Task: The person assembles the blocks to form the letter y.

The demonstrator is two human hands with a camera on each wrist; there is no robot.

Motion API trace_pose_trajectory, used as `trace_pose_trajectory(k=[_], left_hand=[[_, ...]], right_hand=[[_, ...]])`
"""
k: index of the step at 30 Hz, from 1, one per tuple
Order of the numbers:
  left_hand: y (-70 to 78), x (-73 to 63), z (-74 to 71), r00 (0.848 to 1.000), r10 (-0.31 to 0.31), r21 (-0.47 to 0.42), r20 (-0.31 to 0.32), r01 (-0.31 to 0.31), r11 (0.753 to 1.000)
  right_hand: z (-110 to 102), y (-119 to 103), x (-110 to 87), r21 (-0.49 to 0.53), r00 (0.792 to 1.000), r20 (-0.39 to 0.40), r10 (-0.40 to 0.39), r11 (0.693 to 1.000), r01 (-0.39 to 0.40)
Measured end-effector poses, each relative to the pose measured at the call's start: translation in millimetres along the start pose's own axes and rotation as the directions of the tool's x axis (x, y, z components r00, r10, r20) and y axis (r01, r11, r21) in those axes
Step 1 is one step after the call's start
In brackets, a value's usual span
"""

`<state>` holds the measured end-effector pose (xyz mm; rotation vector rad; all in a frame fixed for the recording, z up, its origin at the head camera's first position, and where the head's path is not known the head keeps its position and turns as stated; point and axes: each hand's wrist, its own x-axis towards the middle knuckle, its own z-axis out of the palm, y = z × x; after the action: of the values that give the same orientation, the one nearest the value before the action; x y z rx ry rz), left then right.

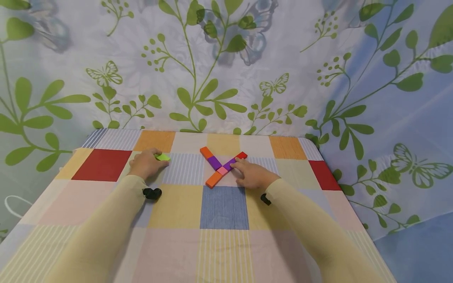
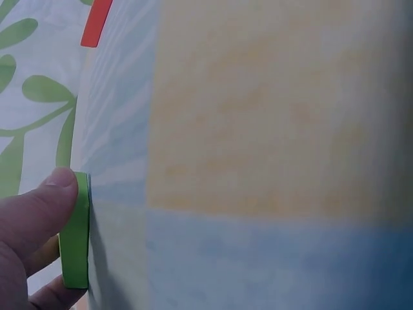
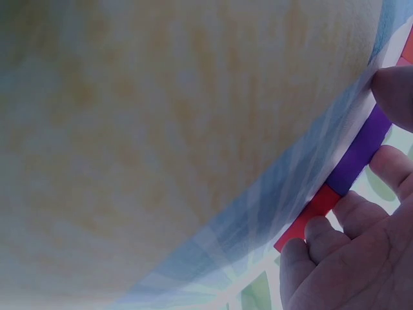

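My left hand (image 1: 146,163) pinches a lime-green block (image 1: 162,157) at the left. In the left wrist view the thumb presses one face of the green block (image 2: 75,236), with fingers behind it. Several blocks form a Y-like shape at the middle of the table. An orange block (image 1: 205,152) and a purple block (image 1: 214,162) make its left arm. A pink block (image 1: 222,170) sits at the junction, above another orange block (image 1: 214,180). My right hand (image 1: 256,174) touches the right arm, a purple block (image 3: 359,152) and a red block (image 3: 308,216), its fingers lying along their side.
A patchwork cloth (image 1: 223,251) covers the table. Behind its far edge hangs a pale curtain (image 1: 141,90) with green leaves and butterflies. A white loop (image 1: 13,208) shows beyond the table's left edge. A dark band (image 1: 152,193) sits at the left wrist.
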<state>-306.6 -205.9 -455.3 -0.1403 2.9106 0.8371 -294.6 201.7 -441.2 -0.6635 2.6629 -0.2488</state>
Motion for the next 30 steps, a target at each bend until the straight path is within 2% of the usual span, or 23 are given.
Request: trace_pose_trajectory(k=[10,20,30], left_hand=[[0.2,0.9,1.1,1.0,0.0,0.05,-0.005,0.0,0.999],[1.4,1.0,4.8,1.0,0.008,0.047,-0.004,-0.008,0.999],[1.1,-2.1,0.9,1.0,0.004,0.069,-0.021,-0.002,0.998]], right_hand=[[1.5,2.2,1.3,-0.013,0.999,-0.007,-0.033,0.999,0.033],[-0.2,2.3,-2.9,-0.009,1.0,-0.003,-0.01,1.0,0.01],[2.3,0.5,-0.2,0.002,1.0,-0.013,-0.012,1.0,0.012]])
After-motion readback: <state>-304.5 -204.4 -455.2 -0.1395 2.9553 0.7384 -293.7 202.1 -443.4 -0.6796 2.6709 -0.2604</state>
